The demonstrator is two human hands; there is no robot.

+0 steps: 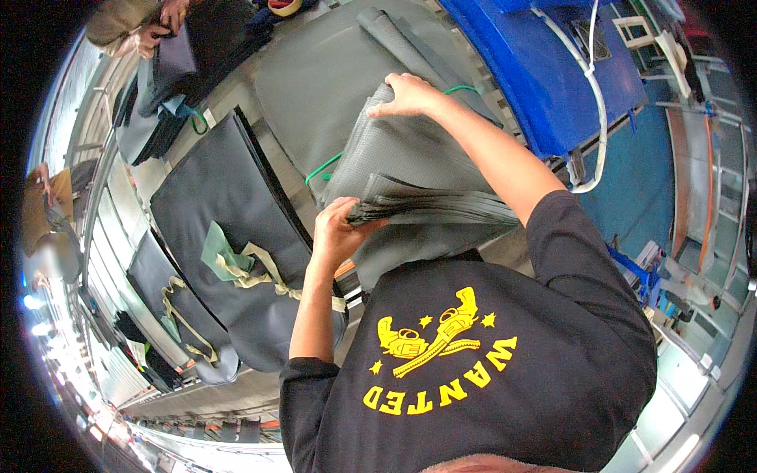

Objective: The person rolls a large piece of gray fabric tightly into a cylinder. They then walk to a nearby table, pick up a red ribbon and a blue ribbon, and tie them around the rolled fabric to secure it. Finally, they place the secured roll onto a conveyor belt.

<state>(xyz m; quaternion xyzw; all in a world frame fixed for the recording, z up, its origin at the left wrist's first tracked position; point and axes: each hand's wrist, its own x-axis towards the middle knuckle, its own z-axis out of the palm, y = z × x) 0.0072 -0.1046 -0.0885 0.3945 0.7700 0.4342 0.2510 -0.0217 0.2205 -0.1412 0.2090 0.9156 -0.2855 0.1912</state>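
A thick stack of grey textured sheets (414,154) lies in front of my body, its layered edges fanned on the near side. My left hand (340,230) grips the near left corner of these layers, fingers on top. At the far left corner, my right hand (411,97) pinches the stack's edge between thumb and fingers. Green cord (324,168) shows at the left of the stack, and a short length appears again beyond my right forearm. Underneath and beyond is a broad grey sheet (307,77), with a folded or rolled strip (399,44) on its far part.
To the left lies a pile of black sheets (219,177) with a pale fabric strip (260,266) and a green scrap (222,251) on it. A blue machine panel (532,71) with a white hose (600,130) stands at right. Another person's hands (157,32) handle dark material at upper left.
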